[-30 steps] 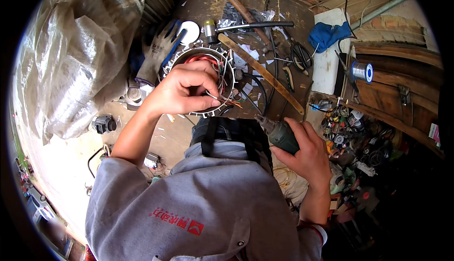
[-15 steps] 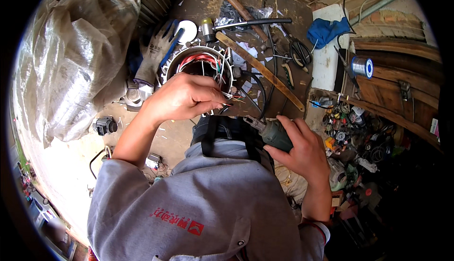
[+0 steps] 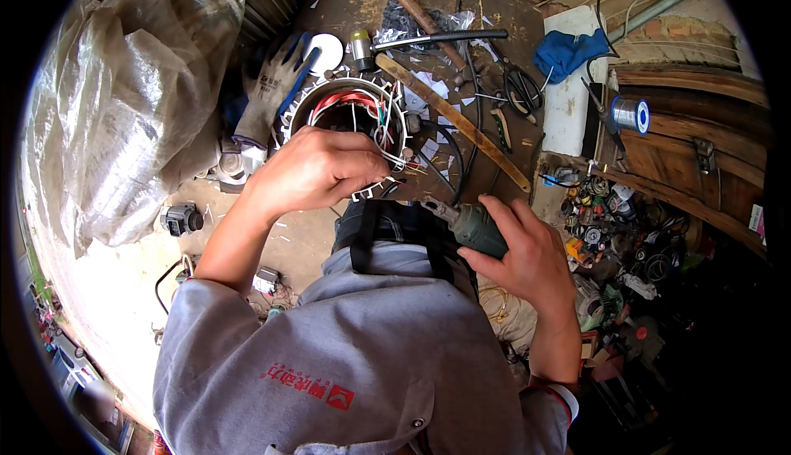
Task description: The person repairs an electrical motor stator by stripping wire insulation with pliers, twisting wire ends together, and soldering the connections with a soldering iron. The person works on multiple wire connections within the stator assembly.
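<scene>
A finned round motor stator [image 3: 399, 109] stands open end up, with red windings [image 3: 353, 96] and thin lead wires inside its rim. Over its near edge lies my left hand [image 3: 325, 166], thumb and fingers pinched on a dark wire [image 3: 395, 181] whose end pokes out to the right. My right hand [image 3: 527, 249] is wrapped round a dark green hand-held tool [image 3: 484, 232] with a greyish metal front end. That front end points up and left toward the left hand, a short gap away from the wire. What kind of tool it is does not show clearly.
Beyond the stator lie a hammer [image 3: 437, 39], a flat wooden strip [image 3: 461, 128], scissors [image 3: 521, 92] and a work glove [image 3: 268, 96]. A solder spool [image 3: 631, 115] is at right, above a heap of parts [image 3: 610, 232]. Plastic sheeting [image 3: 132, 109] bulks at left.
The right hand and its tool have shifted very slightly up and left. At the left fingertips the wire end has turned a little; otherwise the left hand stays put.
</scene>
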`<state>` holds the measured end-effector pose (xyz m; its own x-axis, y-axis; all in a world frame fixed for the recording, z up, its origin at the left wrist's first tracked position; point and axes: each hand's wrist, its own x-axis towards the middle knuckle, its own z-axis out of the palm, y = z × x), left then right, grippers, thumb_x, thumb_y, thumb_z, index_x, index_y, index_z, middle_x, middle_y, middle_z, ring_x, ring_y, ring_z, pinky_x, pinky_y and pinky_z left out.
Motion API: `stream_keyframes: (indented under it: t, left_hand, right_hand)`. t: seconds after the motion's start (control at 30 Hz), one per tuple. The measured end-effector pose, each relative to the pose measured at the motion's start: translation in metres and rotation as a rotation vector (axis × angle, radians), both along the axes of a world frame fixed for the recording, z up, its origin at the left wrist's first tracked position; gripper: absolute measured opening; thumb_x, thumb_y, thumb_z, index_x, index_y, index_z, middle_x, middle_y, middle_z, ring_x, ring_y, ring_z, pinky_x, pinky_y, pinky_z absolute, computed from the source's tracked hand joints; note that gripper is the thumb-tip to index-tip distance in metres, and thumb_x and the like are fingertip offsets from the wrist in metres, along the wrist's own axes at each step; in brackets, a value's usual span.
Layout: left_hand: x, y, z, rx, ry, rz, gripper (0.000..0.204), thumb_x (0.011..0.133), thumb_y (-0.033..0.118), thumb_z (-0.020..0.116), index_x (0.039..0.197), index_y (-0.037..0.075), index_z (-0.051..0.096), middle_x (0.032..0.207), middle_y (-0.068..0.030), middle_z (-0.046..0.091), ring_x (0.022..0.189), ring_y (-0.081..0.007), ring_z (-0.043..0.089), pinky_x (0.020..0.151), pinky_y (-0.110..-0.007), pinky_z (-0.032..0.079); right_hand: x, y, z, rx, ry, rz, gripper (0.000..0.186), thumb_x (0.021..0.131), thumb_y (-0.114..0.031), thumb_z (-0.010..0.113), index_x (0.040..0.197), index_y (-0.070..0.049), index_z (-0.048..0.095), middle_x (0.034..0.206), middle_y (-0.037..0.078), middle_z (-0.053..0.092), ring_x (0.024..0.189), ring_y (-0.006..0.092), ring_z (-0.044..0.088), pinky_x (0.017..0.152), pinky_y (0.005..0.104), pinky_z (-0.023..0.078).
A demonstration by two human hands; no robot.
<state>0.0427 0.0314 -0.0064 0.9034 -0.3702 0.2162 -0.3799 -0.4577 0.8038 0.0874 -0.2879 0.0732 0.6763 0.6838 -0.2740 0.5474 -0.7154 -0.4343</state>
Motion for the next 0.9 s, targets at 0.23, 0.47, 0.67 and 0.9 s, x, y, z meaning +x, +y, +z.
stream_keyframes:
  t: [0.23,0.47,0.67,0.9]
  left_hand:
    - [0.002,-0.001,0.0,0.005,-0.026,-0.015,0.013,0.084,0.006,0.075,0.096,0.004,0.072,0.087,-0.0085,0.068,0.082,-0.0323,0.069,0.069,-0.043,0.055]
    - [0.002,0.0,-0.001,0.007,-0.021,-0.036,0.017,0.082,0.005,0.075,0.099,0.004,0.072,0.094,-0.0088,0.068,0.086,-0.0321,0.069,0.072,-0.043,0.055]
    - [0.002,0.001,0.001,0.009,-0.018,-0.039,0.02,0.082,0.005,0.074,0.101,0.005,0.072,0.096,-0.0091,0.068,0.088,-0.0325,0.069,0.072,-0.044,0.055]
    - [0.002,0.0,-0.002,0.0,-0.039,-0.025,0.019,0.081,0.004,0.074,0.1,0.004,0.072,0.095,-0.0094,0.068,0.085,-0.0328,0.069,0.071,-0.043,0.055]
  right_hand:
    - [0.004,0.005,-0.002,0.014,0.006,0.013,0.065,0.079,-0.039,0.085,0.13,-0.007,0.062,0.096,0.014,0.058,0.079,0.0378,0.068,0.069,0.0475,0.056]
    - [0.007,0.011,-0.002,0.011,0.001,0.031,0.065,0.079,-0.038,0.085,0.13,-0.006,0.062,0.096,0.013,0.058,0.079,0.037,0.068,0.068,0.0469,0.056]
    - [0.01,0.02,0.0,0.02,-0.008,0.051,0.064,0.078,-0.038,0.085,0.128,-0.005,0.063,0.095,0.012,0.058,0.077,0.036,0.068,0.067,0.0454,0.056]
    - [0.012,0.031,0.0,-0.006,-0.012,0.074,0.064,0.078,-0.037,0.086,0.127,-0.004,0.063,0.094,0.013,0.058,0.077,0.0356,0.068,0.067,0.0451,0.056]
